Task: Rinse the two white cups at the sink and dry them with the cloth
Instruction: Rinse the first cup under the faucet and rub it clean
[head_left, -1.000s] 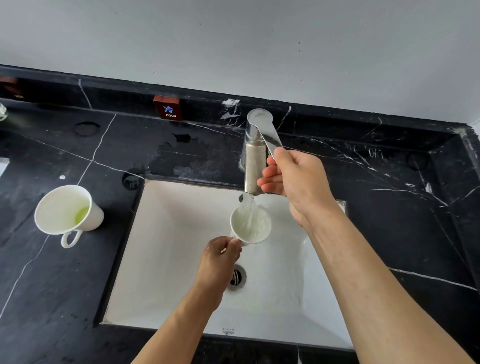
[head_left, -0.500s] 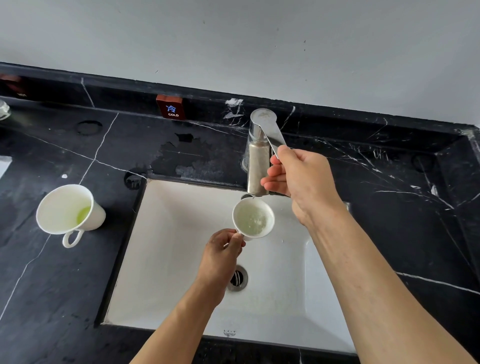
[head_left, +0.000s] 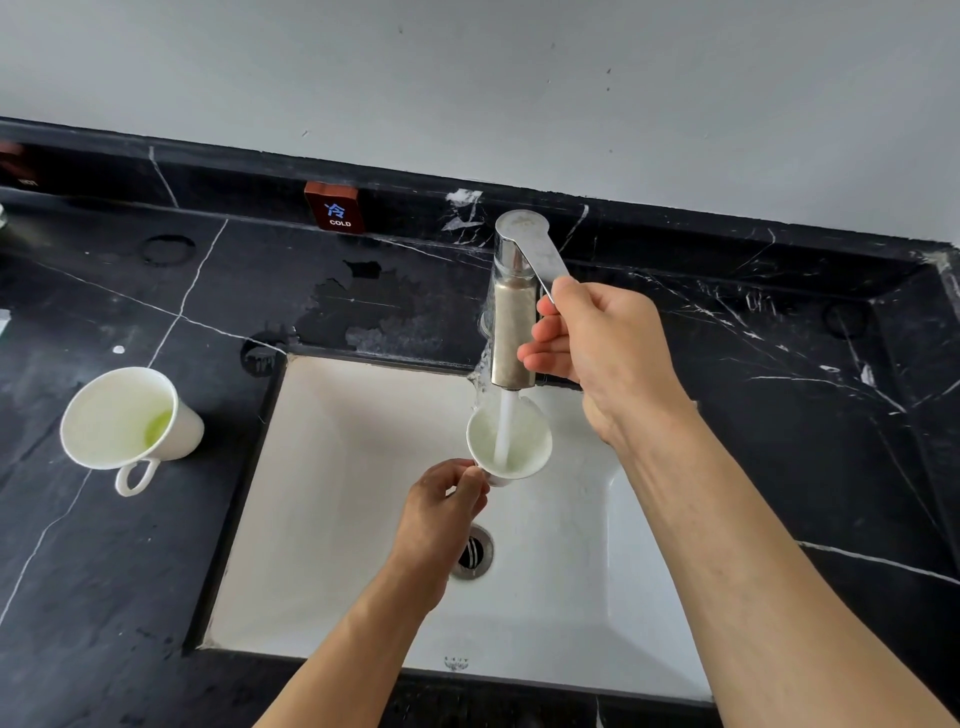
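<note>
My left hand (head_left: 441, 512) holds a white cup (head_left: 524, 449) by its handle, upright over the white sink (head_left: 332, 519) and right under the metal tap (head_left: 511, 322). A stream of water runs from the spout into that cup. My right hand (head_left: 597, 348) grips the tap's lever (head_left: 543, 254) between thumb and fingers. A second white cup (head_left: 124, 421) stands on the black marble counter (head_left: 104, 571) left of the sink, handle toward me, with a little green liquid at its bottom. No cloth is in view.
A drain (head_left: 475, 558) sits in the sink floor below my left hand. A small red "COLD" sign (head_left: 332, 208) stands on the back ledge. Wet patches mark the counter behind the sink. A grey wall rises behind.
Water ran a second ago, had stopped half a second ago, and now runs into the cup again. My right hand stays on the lever; the cup stays under the spout.
</note>
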